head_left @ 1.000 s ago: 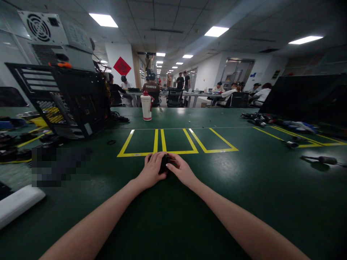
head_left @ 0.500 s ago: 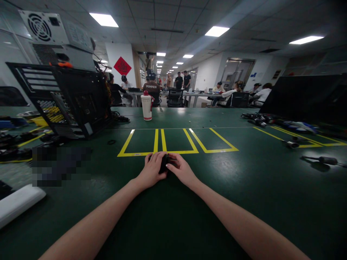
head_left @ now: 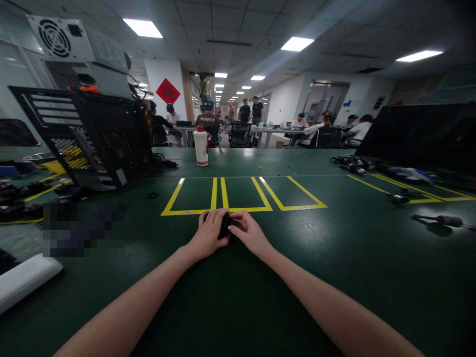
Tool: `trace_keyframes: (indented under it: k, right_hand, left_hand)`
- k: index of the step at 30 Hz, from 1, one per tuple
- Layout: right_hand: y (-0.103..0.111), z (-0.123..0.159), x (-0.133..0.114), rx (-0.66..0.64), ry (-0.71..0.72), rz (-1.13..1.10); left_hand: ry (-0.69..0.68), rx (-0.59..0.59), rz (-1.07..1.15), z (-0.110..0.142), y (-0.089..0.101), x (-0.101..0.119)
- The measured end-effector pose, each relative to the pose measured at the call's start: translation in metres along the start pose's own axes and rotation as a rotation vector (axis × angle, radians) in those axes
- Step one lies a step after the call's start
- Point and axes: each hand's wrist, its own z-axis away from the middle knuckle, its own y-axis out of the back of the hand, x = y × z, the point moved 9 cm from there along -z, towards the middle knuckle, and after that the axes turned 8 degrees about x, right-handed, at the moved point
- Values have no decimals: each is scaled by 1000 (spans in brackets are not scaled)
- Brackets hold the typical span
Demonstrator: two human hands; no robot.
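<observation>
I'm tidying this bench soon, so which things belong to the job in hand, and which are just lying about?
Likely in use:
black object, between left grip and right grip

Apparently just lying about:
bottle
PC case
cables
black ring
white object

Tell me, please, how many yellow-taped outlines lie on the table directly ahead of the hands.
3: left outline, middle outline, right outline, side by side just beyond the left hand and right hand. No further outline there seems hidden.
</observation>
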Motion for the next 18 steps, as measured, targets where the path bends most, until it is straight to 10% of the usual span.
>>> trace_keyframes:
  k: [18]
  right_hand:
    - [-1,3,-7,4,25,11]
  left_hand:
    - [27,-3,7,0,-2,-3]
